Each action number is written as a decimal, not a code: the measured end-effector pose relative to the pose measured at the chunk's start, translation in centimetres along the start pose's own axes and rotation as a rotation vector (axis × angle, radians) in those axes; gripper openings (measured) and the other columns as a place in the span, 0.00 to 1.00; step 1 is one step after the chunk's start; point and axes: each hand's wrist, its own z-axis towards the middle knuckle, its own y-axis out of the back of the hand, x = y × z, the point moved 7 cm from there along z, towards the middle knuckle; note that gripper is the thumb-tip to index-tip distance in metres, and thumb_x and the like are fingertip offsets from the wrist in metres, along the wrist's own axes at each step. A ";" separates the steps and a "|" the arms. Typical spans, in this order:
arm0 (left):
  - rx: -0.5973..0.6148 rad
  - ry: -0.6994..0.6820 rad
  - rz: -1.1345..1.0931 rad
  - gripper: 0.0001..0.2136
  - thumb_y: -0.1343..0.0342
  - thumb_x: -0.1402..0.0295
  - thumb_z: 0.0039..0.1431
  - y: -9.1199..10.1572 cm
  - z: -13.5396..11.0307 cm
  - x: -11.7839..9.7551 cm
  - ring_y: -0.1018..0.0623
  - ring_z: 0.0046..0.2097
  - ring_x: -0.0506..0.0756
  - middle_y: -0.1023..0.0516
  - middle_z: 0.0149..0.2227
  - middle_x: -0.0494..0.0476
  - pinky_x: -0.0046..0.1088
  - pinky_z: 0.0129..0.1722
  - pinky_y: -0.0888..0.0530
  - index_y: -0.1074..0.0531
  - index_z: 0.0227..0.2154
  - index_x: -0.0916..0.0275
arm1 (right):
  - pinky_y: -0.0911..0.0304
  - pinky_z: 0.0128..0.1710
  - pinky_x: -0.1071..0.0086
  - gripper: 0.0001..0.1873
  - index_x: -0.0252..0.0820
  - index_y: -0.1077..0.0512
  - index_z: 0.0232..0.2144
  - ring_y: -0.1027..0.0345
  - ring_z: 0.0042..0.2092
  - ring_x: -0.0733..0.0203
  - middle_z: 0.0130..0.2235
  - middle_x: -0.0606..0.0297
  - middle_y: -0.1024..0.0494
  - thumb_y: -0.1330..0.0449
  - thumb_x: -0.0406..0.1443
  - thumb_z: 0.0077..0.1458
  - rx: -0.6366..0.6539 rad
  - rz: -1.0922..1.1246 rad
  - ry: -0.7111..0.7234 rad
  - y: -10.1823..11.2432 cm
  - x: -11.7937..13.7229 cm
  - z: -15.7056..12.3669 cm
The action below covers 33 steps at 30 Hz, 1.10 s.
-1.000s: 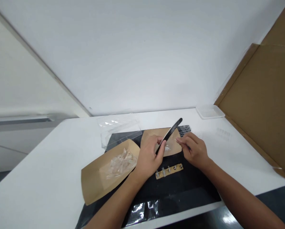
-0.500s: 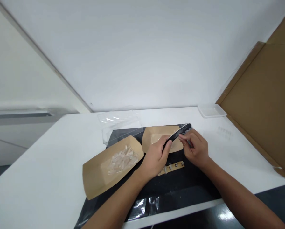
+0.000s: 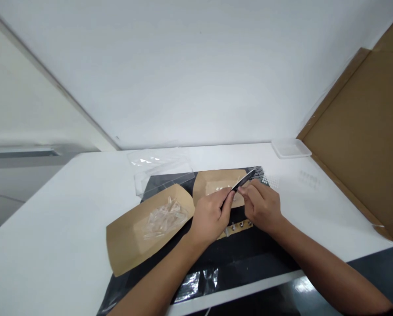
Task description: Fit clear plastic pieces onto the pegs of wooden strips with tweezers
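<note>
My left hand [image 3: 212, 215] is closed around a black nail file [image 3: 245, 179] with a pale edge and a rounded end, which slants up to the right. Close against the file, my right hand [image 3: 262, 204] has its fingertips pinched together; whatever they hold is too small or hidden to make out. Below the hands lies a tan strip [image 3: 237, 227] bearing several small metal and clear pieces, partly covered by my left hand. To the left, a brown paper tray [image 3: 127, 239] contains a pile of clear plastic nail tips [image 3: 166, 217].
Behind my hands, a second paper tray [image 3: 203, 180] holds small white dots. Both trays rest on a black mat [image 3: 249, 263]. Clear plastic boxes [image 3: 162, 171] stand at the back left, a shallow translucent container [image 3: 291, 149] at the back right. Brown cardboard [image 3: 361, 140] rises on the right.
My right fingertips have moved down along the nail file toward my left hand. The file now shows more edge-on. The whole view has shifted slightly.
</note>
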 end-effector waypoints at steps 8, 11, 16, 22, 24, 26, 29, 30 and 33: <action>-0.126 -0.078 0.075 0.11 0.48 0.69 0.74 0.3 -0.4 -0.6 0.13 0.36 0.59 0.12 0.39 0.61 0.32 0.36 0.20 0.20 0.42 0.64 | 0.43 0.31 0.67 0.13 0.44 0.34 0.31 0.37 0.30 0.62 0.29 0.66 0.30 0.44 0.28 0.70 0.007 -0.038 -0.043 -0.3 0.0 0.2; -0.139 -0.100 0.089 0.10 0.48 0.70 0.74 0.4 -0.5 -0.8 0.14 0.35 0.58 0.13 0.37 0.60 0.32 0.35 0.20 0.21 0.42 0.65 | 0.43 0.31 0.67 0.12 0.44 0.33 0.32 0.36 0.30 0.62 0.30 0.66 0.29 0.44 0.28 0.70 0.019 -0.023 -0.053 -0.5 0.0 0.2; -0.159 -0.145 0.146 0.09 0.48 0.71 0.73 0.5 -0.7 -1.2 0.15 0.33 0.57 0.14 0.34 0.60 0.30 0.32 0.21 0.21 0.44 0.66 | 0.45 0.30 0.66 0.13 0.44 0.33 0.31 0.38 0.29 0.62 0.29 0.66 0.28 0.45 0.29 0.70 0.017 -0.044 -0.067 -0.4 -0.1 0.2; -0.136 -0.144 0.241 0.11 0.50 0.70 0.74 0.4 -0.8 -1.2 0.16 0.32 0.57 0.14 0.34 0.60 0.31 0.30 0.22 0.22 0.47 0.65 | 0.47 0.29 0.65 0.13 0.45 0.33 0.30 0.38 0.27 0.61 0.28 0.65 0.27 0.44 0.31 0.69 0.024 -0.083 -0.118 -0.4 -0.5 0.3; -0.129 -0.168 0.272 0.12 0.51 0.70 0.75 0.5 -0.8 -1.5 0.16 0.31 0.57 0.14 0.33 0.60 0.31 0.30 0.23 0.22 0.47 0.64 | 0.46 0.29 0.65 0.12 0.45 0.32 0.30 0.38 0.27 0.61 0.30 0.64 0.25 0.44 0.30 0.68 0.085 -0.067 -0.083 -0.9 -0.1 0.2; -0.122 -0.192 0.284 0.12 0.50 0.70 0.75 0.8 -0.8 -1.8 0.16 0.32 0.56 0.14 0.33 0.59 0.30 0.30 0.24 0.23 0.49 0.64 | 0.45 0.30 0.65 0.11 0.44 0.31 0.31 0.36 0.27 0.62 0.31 0.64 0.22 0.45 0.29 0.67 0.124 -0.033 -0.060 -1.1 0.2 0.2; -0.173 -0.183 0.294 0.11 0.48 0.71 0.74 1.7 -0.6 -1.7 0.16 0.34 0.56 0.14 0.35 0.59 0.31 0.32 0.24 0.24 0.52 0.65 | 0.41 0.30 0.66 0.10 0.44 0.30 0.32 0.34 0.28 0.62 0.30 0.64 0.23 0.43 0.30 0.68 0.082 0.109 -0.141 -0.5 -0.3 0.2; -0.197 -0.177 0.297 0.10 0.48 0.71 0.74 2.0 -0.5 -1.5 0.16 0.35 0.56 0.14 0.37 0.59 0.31 0.33 0.24 0.24 0.52 0.65 | 0.39 0.31 0.67 0.09 0.45 0.30 0.32 0.32 0.30 0.61 0.30 0.65 0.24 0.42 0.31 0.68 0.070 0.181 -0.177 -0.3 -0.7 0.3; -0.217 -0.154 0.322 0.10 0.48 0.70 0.74 2.1 -0.2 -0.8 0.16 0.36 0.56 0.14 0.39 0.59 0.30 0.35 0.25 0.24 0.50 0.64 | 0.35 0.32 0.67 0.07 0.45 0.27 0.34 0.29 0.31 0.61 0.29 0.66 0.23 0.40 0.33 0.68 0.046 0.359 -0.290 0.1 -2.1 0.2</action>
